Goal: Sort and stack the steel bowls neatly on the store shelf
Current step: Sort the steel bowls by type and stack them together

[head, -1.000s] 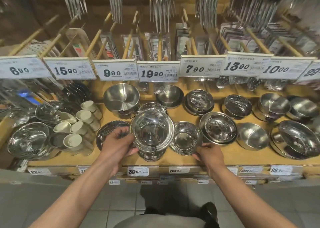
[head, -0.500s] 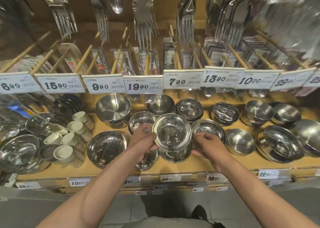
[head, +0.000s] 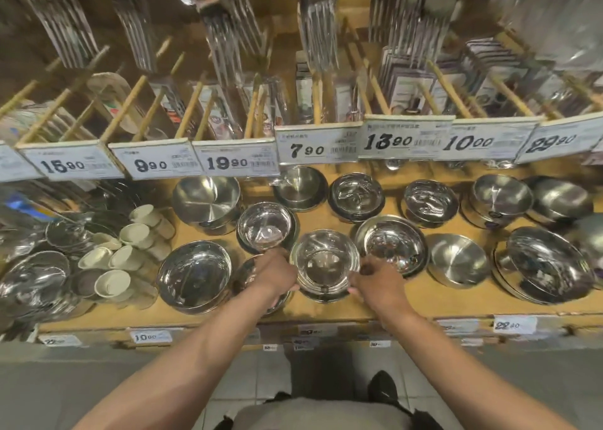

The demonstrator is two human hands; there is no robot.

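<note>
My left hand (head: 277, 274) and right hand (head: 375, 284) grip a round, shiny steel bowl (head: 324, 263) at nine and three o'clock, fingers curled on its smooth rim.

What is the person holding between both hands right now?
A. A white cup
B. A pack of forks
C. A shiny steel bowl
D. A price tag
C: the left hand and the right hand grip opposite sides of one steel bowl at the front of the wooden shelf, while the white cups sit untouched off to the left.
</note>
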